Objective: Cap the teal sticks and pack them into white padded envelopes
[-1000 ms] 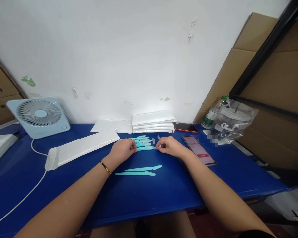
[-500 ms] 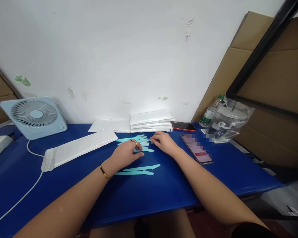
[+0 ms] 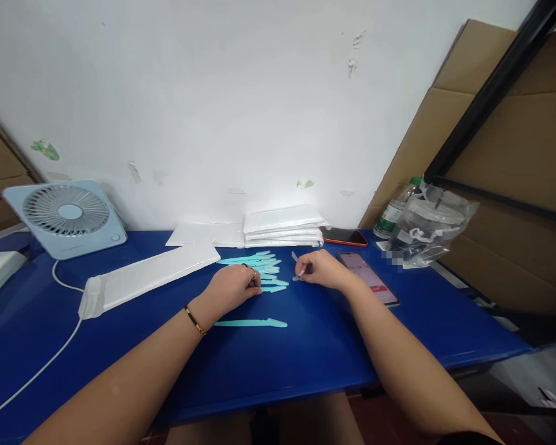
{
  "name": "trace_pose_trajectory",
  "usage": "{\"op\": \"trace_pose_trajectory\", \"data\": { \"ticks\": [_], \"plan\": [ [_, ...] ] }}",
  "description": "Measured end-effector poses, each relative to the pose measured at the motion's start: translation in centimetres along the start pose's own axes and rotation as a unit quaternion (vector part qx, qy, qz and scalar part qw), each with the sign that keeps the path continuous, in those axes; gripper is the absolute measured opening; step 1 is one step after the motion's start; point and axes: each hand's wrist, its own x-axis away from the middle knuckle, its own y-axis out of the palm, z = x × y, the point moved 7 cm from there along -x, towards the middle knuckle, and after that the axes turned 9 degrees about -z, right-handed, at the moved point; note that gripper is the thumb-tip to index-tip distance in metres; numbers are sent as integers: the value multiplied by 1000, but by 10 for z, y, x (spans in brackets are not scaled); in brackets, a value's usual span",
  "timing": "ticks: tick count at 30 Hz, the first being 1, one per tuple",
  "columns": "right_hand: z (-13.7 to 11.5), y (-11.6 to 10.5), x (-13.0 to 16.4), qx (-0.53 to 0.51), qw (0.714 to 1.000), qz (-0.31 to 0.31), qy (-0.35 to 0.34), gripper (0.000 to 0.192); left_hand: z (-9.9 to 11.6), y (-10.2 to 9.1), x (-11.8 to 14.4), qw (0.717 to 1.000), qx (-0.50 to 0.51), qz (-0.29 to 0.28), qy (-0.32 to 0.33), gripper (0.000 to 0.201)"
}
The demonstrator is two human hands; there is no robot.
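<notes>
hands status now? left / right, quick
Left hand: curled, fingertips on the pile of turquoise plastic pieces; a grip cannot be told.
Right hand: closed, pinching a small pale clear piece.

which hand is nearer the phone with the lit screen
Right. The right hand lies just left of the lit phone, nearly touching it; the left hand is farther left, beyond the turquoise pieces.

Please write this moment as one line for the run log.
left hand: on teal pieces, grip closed | right hand: pinching small clear piece | single teal piece: on blue table
</notes>
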Motion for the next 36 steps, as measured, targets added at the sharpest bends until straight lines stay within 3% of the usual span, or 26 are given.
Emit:
{"op": "trace_pose_trajectory", "data": {
  "ticks": [4,9,23,25,28,30,33,36],
  "plan": [
    [-7,4,7,-65,996,-60,-26,10,-2,1,-3,1000,12,-5,6,15],
    [-24,10,3,-98,993,-39,-60,15,-4,2,-5,1000,19,-1,12,14],
    [-36,17,-6,-134,989,3,-70,20,-4,7,-10,999,17,1,30,13],
    [-25,3,-4,-131,988,57,-56,18,-4,2,-7,999,22,16,25,15],
    [8,-25,4,-69,977,201,32,15,1,-11,4,998,45,27,27,27],
    [24,-32,4,-11,971,225,81,16,11,-12,11,996,65,-28,51,34],
    [37,-22,-8,38,976,184,110,19,28,-5,22,985,68,-134,85,34],
    [39,-8,-20,39,979,158,121,16,34,3,26,981,60,-168,71,18]
  ]
}}
